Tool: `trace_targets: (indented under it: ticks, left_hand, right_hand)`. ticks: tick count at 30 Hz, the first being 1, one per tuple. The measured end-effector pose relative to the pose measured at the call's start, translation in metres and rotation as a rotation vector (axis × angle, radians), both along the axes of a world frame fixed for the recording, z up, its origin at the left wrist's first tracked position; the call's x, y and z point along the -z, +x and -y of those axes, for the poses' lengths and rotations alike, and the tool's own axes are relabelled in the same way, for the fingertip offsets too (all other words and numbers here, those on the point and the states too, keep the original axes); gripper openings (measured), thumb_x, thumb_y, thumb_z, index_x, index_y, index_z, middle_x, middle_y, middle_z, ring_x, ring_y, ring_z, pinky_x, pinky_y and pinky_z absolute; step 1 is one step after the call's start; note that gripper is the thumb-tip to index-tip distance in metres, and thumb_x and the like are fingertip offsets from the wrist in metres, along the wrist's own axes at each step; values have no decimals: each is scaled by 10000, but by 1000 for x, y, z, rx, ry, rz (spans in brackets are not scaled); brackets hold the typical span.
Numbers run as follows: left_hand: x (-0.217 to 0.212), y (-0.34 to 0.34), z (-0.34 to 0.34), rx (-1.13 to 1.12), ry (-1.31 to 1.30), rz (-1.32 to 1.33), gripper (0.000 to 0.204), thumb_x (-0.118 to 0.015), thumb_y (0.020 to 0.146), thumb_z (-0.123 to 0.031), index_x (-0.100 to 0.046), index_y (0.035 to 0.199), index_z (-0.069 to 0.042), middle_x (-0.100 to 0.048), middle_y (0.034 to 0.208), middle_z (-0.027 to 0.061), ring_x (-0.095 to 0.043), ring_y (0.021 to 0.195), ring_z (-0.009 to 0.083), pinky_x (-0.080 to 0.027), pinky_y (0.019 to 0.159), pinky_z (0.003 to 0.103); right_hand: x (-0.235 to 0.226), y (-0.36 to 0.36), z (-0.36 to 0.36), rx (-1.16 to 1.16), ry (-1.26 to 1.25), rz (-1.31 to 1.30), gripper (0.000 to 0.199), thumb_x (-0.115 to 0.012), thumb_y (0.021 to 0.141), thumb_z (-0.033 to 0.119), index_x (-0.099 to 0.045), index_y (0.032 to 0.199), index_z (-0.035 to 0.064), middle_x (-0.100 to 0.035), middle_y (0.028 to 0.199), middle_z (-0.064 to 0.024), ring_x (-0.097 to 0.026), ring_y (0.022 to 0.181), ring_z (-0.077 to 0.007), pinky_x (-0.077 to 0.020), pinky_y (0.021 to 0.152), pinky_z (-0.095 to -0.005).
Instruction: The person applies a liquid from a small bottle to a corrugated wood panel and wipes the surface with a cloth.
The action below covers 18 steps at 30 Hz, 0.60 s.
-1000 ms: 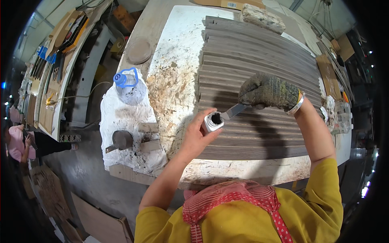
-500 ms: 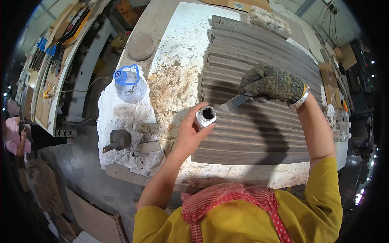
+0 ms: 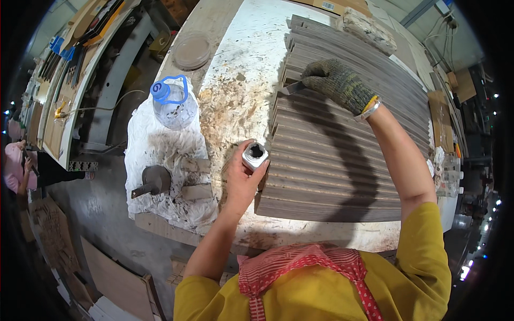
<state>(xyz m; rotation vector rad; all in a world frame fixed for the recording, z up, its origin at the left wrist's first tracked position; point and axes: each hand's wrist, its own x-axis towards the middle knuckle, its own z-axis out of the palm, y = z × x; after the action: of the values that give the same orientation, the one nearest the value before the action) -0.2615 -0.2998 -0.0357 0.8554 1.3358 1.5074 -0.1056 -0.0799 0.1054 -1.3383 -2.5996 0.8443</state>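
My bare left hand [image 3: 241, 179] is closed around a small white plastic bottle [image 3: 249, 160]. The bottle's open mouth faces up, with a dark inside. Next to it lies a row of long grey-brown wood-grain strips [image 3: 326, 184], packed side by side. My right hand [image 3: 340, 85], in a dark knitted glove, grips a putty knife [image 3: 292, 88]. Its flat metal blade points left, over the left ends of the strips; whether it touches them I cannot tell. Glove and fingers hide the knife's handle.
Left of the strips is the stained white table sheet [image 3: 235, 91]. A clear jug [image 3: 174, 109] with a blue cap and handle stands on a smeared white cloth [image 3: 144, 117], near a dark round tin [image 3: 156, 179]. A round lid [image 3: 191, 52] lies farther back. Another person [image 3: 20, 171] is at far left.
My right hand has moved away from me and left with the putty knife, to the strips' left ends. My left hand has shifted left with the bottle, off the strips.
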Motion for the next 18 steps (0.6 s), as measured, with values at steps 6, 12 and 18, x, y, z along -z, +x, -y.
trace_targets:
  ticks: [6,12,18]
  left_hand:
    - [1,0,1,18,-11,-59,521,-685,812,-19,-460,1278,-71,-585,1044,57,-585,870,97,-491,716,221]
    - [1,0,1,13,-3,-80,524,-694,806,-25,-467,1276,-71,-586,1038,63,-587,870,100,-494,708,223]
    - [3,0,1,15,-14,-110,525,-698,804,-41,-469,1275,-69,-581,1067,73,-592,882,110,-501,706,232]
  right_hand:
    - [22,-6,-19,-84,38,35,246,-585,862,279,-691,981,92,-685,888,-99,-636,841,-233,-483,795,-356]
    - [16,-19,-20,-114,70,84,213,-598,862,229,-686,985,80,-681,899,-106,-635,833,-229,-491,790,-346]
    - [14,-22,-21,-128,115,116,216,-591,850,216,-684,1001,93,-680,909,-108,-636,847,-252,-491,793,-362]
